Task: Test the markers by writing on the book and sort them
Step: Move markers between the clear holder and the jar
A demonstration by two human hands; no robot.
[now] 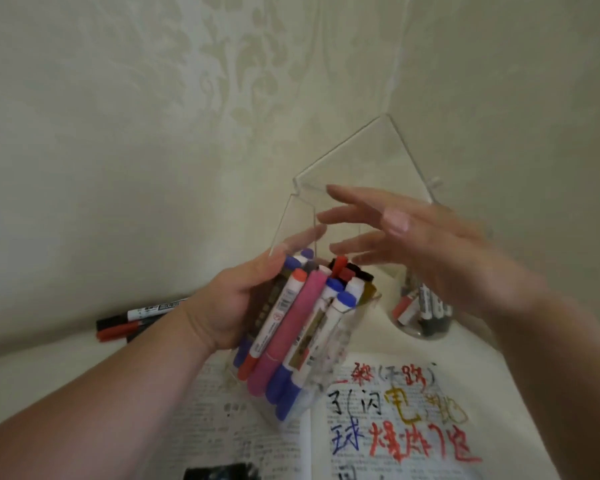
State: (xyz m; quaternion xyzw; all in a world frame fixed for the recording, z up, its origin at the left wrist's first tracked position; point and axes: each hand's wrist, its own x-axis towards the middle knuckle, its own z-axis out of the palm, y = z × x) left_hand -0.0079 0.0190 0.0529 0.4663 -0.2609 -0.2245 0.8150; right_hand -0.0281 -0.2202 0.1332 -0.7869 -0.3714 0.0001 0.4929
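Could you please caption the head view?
Left hand holds a clear box of markers over the book; right hand hovers open.

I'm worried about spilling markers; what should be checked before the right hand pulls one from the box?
1. Left hand grips the clear box: ok.
2. Box lid open: ok.
3. Right hand empty, fingers spread over the markers: ok.
4. Box level: not ok, tilted.
5. Open book beneath for testing: ok.
6. Which marker is targeted: cannot tell, motion blur.
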